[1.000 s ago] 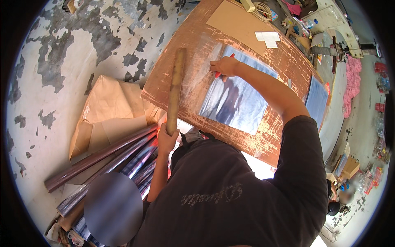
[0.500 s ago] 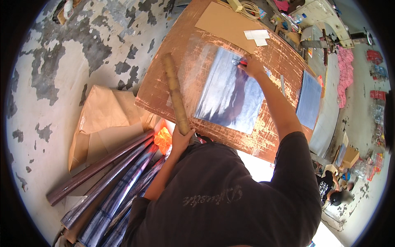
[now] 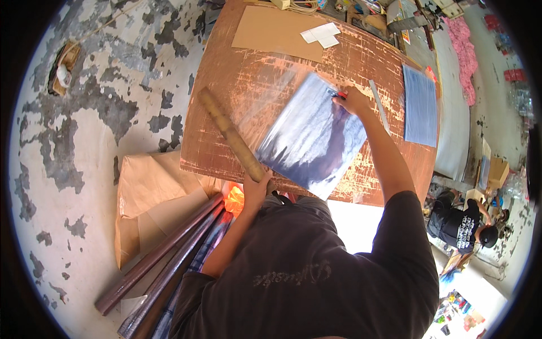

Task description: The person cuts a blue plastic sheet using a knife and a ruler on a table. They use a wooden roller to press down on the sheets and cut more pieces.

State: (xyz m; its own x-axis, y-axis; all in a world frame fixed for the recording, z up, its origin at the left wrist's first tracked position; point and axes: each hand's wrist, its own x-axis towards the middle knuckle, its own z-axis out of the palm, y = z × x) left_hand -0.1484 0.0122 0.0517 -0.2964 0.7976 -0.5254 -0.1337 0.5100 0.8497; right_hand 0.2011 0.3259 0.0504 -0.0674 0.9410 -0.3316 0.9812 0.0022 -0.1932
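Note:
A long brown tube (image 3: 228,133), mottled and worn, slants over the near left part of the worktable. My left hand (image 3: 257,192) is closed around its lower end. My right hand (image 3: 357,101) grips a small red and black tool (image 3: 340,96) at the upper right edge of a shiny bluish sheet (image 3: 316,133). Its exact kind is too small to make out. The sheet lies turned on the brown worktable (image 3: 203,68), its lowest corner reaching over the near edge.
Brown cardboard (image 3: 276,31) with white paper pieces (image 3: 320,35) lies at the back. A metal strip (image 3: 379,104) and a blue sheet stack (image 3: 419,105) are on the right. Shiny rolls (image 3: 161,254) and brown paper (image 3: 155,183) stand at the left. A person (image 3: 460,226) sits far right.
The bluish sheet has turned clockwise on the table, its lower corner now past the near edge. The tube leans further left. Both hands keep their hold. My view has shifted.

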